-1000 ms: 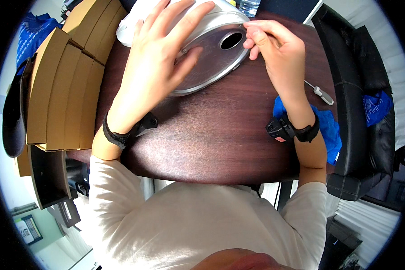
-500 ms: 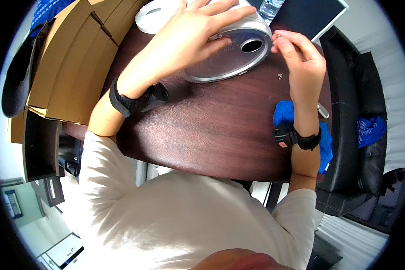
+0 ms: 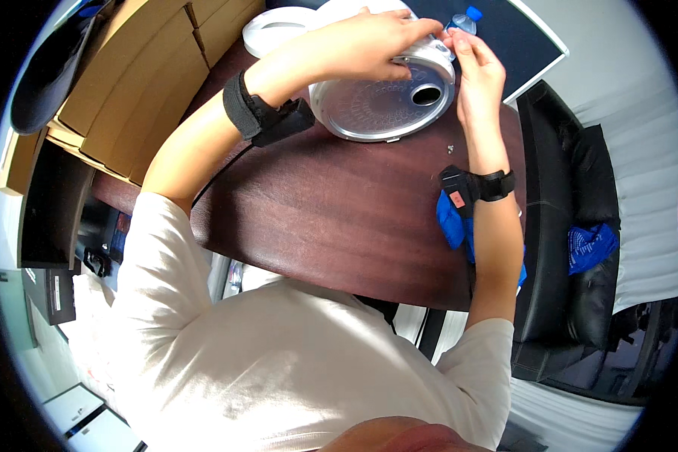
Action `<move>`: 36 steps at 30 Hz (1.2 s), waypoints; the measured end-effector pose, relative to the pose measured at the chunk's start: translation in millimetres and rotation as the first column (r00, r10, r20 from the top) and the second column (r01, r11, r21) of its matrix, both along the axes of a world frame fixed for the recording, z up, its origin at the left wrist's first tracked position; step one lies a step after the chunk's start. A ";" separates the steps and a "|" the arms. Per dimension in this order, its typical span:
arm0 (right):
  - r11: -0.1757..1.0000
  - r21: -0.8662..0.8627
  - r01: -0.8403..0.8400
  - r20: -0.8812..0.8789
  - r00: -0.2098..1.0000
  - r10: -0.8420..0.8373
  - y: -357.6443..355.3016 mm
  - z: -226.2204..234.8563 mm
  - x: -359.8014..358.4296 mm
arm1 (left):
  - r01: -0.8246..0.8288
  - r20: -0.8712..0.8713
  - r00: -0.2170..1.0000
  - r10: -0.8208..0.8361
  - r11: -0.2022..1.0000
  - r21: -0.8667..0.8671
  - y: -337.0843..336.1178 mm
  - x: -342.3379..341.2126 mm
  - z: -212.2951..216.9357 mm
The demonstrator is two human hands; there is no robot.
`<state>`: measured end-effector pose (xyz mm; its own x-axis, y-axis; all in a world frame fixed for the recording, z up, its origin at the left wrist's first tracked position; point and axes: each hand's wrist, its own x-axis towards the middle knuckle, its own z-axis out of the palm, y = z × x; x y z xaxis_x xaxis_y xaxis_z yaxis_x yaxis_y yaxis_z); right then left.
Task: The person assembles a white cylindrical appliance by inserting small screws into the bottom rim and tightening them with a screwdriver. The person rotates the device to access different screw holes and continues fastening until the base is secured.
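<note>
One view only — a fisheye camera worn on the person's head, looking steeply down over the white-shirted chest at the dark brown wooden counter (image 3: 339, 218). It sits close: both forearms enter from the lower part and reach toward the top edge. Straight lines bend near the round black rim — the stacked cardboard boxes (image 3: 128, 83) at left curve.

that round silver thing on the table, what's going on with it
A person sits at a dark wooden table working on a round silver disc with a hole near one edge. The left hand lies across its far rim, while the right hand pinches at the rim beside the hole. Two tiny screws lie loose on the table near the disc, and a blue cloth sits under the right forearm.
</note>
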<state>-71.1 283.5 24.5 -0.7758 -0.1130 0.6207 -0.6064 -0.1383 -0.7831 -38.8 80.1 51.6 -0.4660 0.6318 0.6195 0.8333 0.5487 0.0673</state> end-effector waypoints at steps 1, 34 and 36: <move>0.999 -0.039 -0.002 0.075 0.997 0.005 -2.8 -2.3 -1.7 | -0.005 -0.001 1.000 0.005 1.000 0.011 -1.3 0.7 -0.6; 0.948 -0.240 0.208 0.118 0.976 -0.184 -24.6 -20.3 -11.2 | -0.157 0.090 0.987 0.133 0.908 0.388 -40.0 29.1 -64.0; 0.949 -0.241 0.202 0.123 0.977 -0.176 -22.8 -22.0 -14.8 | -0.179 0.052 0.984 0.172 0.913 0.366 -35.0 32.1 -59.9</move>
